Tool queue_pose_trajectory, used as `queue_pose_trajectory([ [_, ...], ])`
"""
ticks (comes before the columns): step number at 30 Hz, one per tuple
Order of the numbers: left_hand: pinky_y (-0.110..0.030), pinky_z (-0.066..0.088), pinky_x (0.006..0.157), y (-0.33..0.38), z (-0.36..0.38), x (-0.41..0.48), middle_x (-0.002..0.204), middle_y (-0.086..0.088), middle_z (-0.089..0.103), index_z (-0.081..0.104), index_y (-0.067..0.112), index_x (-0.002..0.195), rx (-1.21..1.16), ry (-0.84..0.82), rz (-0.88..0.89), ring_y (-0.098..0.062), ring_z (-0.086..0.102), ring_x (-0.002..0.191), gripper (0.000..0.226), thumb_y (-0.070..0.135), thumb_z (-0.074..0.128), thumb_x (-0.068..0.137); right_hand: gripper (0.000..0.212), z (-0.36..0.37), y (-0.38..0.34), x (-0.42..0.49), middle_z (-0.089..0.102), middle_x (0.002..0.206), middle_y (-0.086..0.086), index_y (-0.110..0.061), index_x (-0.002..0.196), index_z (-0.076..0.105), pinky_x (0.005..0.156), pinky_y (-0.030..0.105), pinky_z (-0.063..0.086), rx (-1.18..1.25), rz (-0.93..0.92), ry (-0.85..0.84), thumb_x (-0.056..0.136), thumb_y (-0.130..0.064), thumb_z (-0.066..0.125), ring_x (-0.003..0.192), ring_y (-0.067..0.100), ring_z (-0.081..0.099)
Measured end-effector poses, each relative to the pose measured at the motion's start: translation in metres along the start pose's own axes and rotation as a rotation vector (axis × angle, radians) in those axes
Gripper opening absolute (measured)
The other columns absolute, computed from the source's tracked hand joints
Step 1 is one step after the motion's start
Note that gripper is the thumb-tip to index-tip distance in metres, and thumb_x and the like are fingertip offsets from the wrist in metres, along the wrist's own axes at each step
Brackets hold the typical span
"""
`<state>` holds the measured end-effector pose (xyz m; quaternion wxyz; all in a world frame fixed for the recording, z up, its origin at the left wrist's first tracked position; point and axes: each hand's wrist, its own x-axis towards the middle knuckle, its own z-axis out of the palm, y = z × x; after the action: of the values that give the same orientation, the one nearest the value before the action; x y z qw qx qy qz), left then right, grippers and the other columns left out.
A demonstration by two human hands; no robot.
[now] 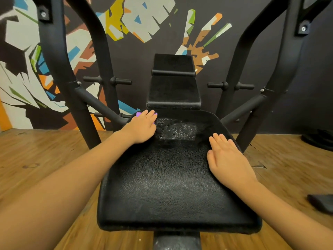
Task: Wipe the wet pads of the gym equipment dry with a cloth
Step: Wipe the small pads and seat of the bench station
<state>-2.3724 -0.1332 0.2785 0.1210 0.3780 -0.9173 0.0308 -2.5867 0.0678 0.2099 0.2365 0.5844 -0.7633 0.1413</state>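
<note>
A black padded seat [167,181] fills the middle of the head view. Water droplets [175,129] glisten on its far part. My left hand [142,126] lies flat at the seat's far left corner, pressing a purple cloth [139,114] onto the pad; only small corners of the cloth show past the fingers. My right hand [227,159] rests flat, fingers straight, on the seat's right side and holds nothing. Behind the seat rises the black back pad [173,91] with a head pad [173,64] above it.
Black steel frame tubes [59,56] rise on the left and more frame tubes [281,69] on the right. Short weight pegs [119,80] stick out behind the seat. The floor [41,156] is wood. A dark object [322,202] lies at right on the floor. A painted wall stands behind.
</note>
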Motion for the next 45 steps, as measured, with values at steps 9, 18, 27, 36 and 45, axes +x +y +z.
queue_pose_trajectory([
  [9, -0.038, 0.013, 0.122, 0.008, 0.006, -0.04, 0.169, -0.005, 0.012, 0.016, 0.011, 0.161, -0.053, 0.043, 0.014, -0.021, 0.011, 0.154, 0.058, 0.024, 0.034, 0.108, 0.076, -0.001, -0.001, -0.001, 0.043, 0.156, 0.012, -0.006, 0.149, 0.043, 0.122, 0.04, 0.022, 0.002, -0.001, 0.0, 0.093, -0.042, 0.007, 0.148, 0.027, 0.034],
  [18, -0.035, 0.007, 0.124, 0.009, 0.011, -0.057, 0.17, -0.001, 0.008, 0.014, 0.016, 0.162, -0.048, 0.006, 0.025, -0.019, 0.005, 0.156, 0.057, 0.028, 0.032, 0.109, 0.062, -0.005, -0.003, -0.001, 0.056, 0.14, 0.016, -0.002, 0.136, 0.055, 0.112, 0.045, 0.039, -0.044, -0.013, 0.018, 0.097, -0.034, 0.019, 0.132, 0.032, 0.049],
  [27, -0.041, 0.009, 0.125, 0.01, 0.003, 0.004, 0.17, -0.006, 0.008, 0.014, 0.011, 0.162, -0.057, 0.03, -0.025, -0.023, 0.004, 0.156, 0.059, 0.025, 0.032, 0.107, 0.07, -0.005, -0.002, 0.0, 0.051, 0.147, 0.015, -0.003, 0.143, 0.051, 0.117, 0.044, 0.033, -0.047, -0.009, 0.013, 0.095, -0.037, 0.013, 0.138, 0.03, 0.045],
  [36, -0.036, 0.007, 0.124, 0.019, 0.014, -0.075, 0.17, 0.001, 0.001, 0.007, 0.018, 0.163, -0.077, -0.05, 0.01, -0.017, 0.0, 0.156, 0.062, 0.035, 0.033, 0.109, 0.063, -0.006, -0.002, 0.0, 0.057, 0.135, 0.014, -0.003, 0.133, 0.056, 0.109, 0.044, 0.041, -0.035, -0.02, 0.026, 0.095, -0.035, 0.018, 0.127, 0.03, 0.05],
  [45, -0.041, 0.009, 0.125, 0.02, 0.018, -0.057, 0.17, -0.006, 0.008, 0.012, 0.012, 0.162, 0.0, 0.032, -0.076, -0.023, 0.005, 0.156, 0.059, 0.029, 0.03, 0.108, 0.063, -0.008, -0.003, -0.001, 0.053, 0.144, 0.014, -0.003, 0.14, 0.053, 0.115, 0.043, 0.035, -0.025, -0.007, 0.016, 0.097, -0.035, 0.02, 0.136, 0.03, 0.046],
])
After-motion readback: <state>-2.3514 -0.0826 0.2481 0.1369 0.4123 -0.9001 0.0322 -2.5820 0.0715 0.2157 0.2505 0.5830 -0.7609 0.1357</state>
